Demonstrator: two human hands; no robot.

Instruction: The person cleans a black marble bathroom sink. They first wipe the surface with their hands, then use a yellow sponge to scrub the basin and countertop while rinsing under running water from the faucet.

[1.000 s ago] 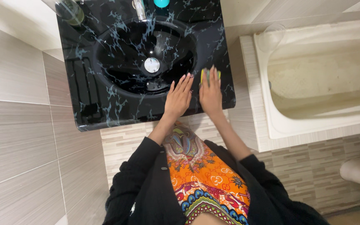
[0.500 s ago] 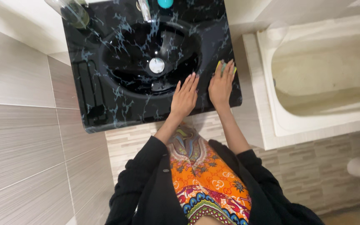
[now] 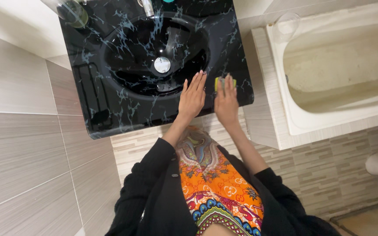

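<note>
The right hand (image 3: 226, 101) lies flat on a sponge (image 3: 221, 82). The sponge is yellow and green. It sits on the black sink (image 3: 123, 105), on the flat rim just right of the bowl, near the front right corner. The fingers are straight and spread over the sponge, pressing down on it, not curled around it. Only the far end of the sponge peeks out past the fingertips.

The left hand (image 3: 192, 98) is open and flat too. It rests on the rim at the front of the bowl, just left of the sponge. It holds nothing. The two hands are close side by side but do not touch.

The sink is shiny black with pale blue marks like cracks. A round silver drain (image 3: 162, 64) sits in the middle of the bowl. A tap (image 3: 147, 7) stands at the back of the sink. A clear glass (image 3: 69, 11) stands at the back left corner of the sink.

A pale tub (image 3: 342, 70) is to the right of the sink. A second clear glass (image 3: 286, 25) sits on the tub's near corner, well apart from the sponge.

The person wears black sleeves and a bright orange patterned dress.
</note>
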